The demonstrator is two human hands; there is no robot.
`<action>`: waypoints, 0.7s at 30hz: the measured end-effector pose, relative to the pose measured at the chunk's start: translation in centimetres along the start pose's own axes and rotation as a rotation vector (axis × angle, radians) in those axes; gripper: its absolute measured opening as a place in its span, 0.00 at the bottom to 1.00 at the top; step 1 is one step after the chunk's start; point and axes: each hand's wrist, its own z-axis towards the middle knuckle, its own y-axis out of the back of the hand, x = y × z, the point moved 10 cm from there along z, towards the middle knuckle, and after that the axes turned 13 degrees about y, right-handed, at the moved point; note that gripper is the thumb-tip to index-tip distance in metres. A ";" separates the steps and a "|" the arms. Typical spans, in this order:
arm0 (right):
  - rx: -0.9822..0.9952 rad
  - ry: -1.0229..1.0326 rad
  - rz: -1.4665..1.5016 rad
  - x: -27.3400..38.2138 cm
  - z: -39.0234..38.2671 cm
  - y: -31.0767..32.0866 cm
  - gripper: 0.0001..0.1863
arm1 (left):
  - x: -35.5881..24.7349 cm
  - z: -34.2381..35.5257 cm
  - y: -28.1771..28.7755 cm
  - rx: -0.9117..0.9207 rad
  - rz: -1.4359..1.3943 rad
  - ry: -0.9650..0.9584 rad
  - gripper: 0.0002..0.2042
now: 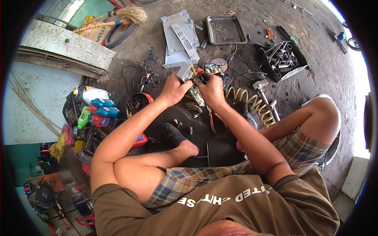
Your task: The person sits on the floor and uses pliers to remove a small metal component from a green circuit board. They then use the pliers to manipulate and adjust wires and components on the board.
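My left hand [175, 89] is closed around a small silver metal box-like part [184, 72], holding it up over the floor between my legs. Close beside it, my right hand [211, 89] has its fingers pinched at the part's edge; what they grip is hidden. A thin yellow piece [193, 70] shows between the hands. Below them hangs or lies a shiny metal mechanism [195, 96], whose link to the part I cannot tell. Red-handled pliers [212, 121] lie under my right wrist. Beyond the hands are a circuit board and a disc [219, 64].
Grey metal panels [179, 43] and a metal tray [226, 30] of small screws lie ahead. To the right are a black bin of sockets and wrenches [284, 59] and a coiled yellow hose [252, 100]. Bottles [104, 112] and a bowl of parts [138, 104] stand left.
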 end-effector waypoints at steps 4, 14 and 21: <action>-0.015 0.049 -0.009 0.2 0.0 0.0 0.12 | -0.2 0.1 0.0 0.007 0.001 0.000 0.15; -0.006 0.007 -0.028 0.6 -0.3 0.2 0.12 | -0.2 0.1 0.1 0.008 -0.026 0.013 0.16; -0.013 -0.003 0.044 -0.2 -0.1 -0.1 0.12 | 0.7 0.3 0.1 -0.012 -0.072 -0.002 0.15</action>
